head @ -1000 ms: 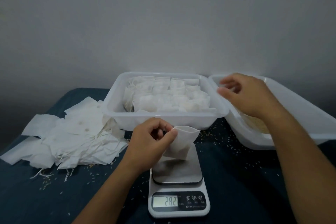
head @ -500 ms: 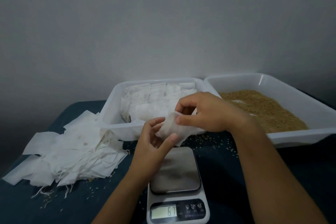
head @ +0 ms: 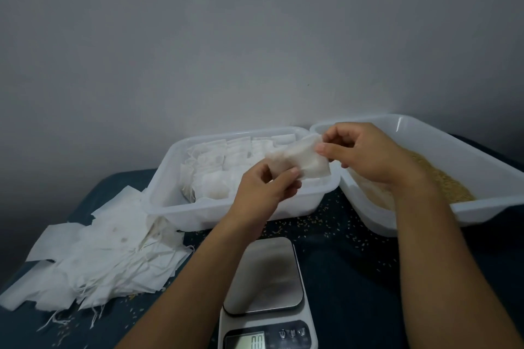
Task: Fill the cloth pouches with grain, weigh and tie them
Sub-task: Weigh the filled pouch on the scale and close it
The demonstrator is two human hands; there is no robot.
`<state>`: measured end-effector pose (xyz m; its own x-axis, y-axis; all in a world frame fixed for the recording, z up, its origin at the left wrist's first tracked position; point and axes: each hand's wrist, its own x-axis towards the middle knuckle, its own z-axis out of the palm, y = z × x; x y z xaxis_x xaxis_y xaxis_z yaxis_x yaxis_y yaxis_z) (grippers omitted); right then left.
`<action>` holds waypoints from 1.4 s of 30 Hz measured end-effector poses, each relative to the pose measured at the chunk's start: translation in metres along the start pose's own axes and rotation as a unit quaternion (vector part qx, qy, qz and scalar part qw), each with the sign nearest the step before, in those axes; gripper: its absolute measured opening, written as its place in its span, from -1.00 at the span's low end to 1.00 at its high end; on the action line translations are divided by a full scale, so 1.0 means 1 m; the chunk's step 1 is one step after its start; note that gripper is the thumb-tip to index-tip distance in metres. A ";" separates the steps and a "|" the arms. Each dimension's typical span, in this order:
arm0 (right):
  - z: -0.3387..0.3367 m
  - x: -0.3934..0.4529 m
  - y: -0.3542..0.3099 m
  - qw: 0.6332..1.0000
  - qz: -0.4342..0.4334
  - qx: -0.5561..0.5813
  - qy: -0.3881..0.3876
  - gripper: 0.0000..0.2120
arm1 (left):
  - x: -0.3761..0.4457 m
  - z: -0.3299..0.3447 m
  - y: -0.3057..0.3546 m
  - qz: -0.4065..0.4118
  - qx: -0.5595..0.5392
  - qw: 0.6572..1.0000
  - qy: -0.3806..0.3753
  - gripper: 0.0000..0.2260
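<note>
A white cloth pouch (head: 304, 161) hangs in the air above the tub of filled pouches (head: 170, 204). My left hand (head: 266, 188) pinches its lower left part. My right hand (head: 365, 154) pinches its upper right edge. Below them a small digital scale (head: 268, 278) stands with a bare steel plate and a lit display. Brown grain (head: 445, 181) lies in the white tub (head: 482, 208) at the right.
A heap of flat empty pouches with loose strings (head: 96, 261) lies at the left on the dark blue cloth (head: 354, 278). Loose grains are scattered on the cloth between the tubs and the scale. A grey wall stands behind.
Both hands lifted the pouch up and to the right, off the scale and over the pouch tub. The right hand came from the grain tub to take hold of it.
</note>
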<state>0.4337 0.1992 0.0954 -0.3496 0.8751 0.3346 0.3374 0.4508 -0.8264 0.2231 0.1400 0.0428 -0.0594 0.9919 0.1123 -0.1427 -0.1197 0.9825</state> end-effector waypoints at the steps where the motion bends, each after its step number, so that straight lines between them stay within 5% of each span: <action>1: -0.005 0.001 0.007 1.000 0.014 -0.007 0.011 -0.91 | 0.007 0.006 0.002 0.009 0.027 1.000 -0.003 -0.86; 15: -0.045 -0.004 0.064 0.981 0.108 0.029 0.157 -0.90 | 0.070 0.076 -0.001 0.050 0.196 0.979 -0.021 -0.85; 42: -0.050 -0.002 0.074 0.981 0.123 -0.014 0.150 -0.93 | 0.079 0.085 -0.001 0.046 0.191 0.980 -0.031 -0.89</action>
<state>0.5031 0.2394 0.0559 0.0168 0.9686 0.2482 0.4046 0.2204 -0.8875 0.3023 0.2219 0.0634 0.0071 0.9798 0.1999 0.2414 -0.1957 0.9505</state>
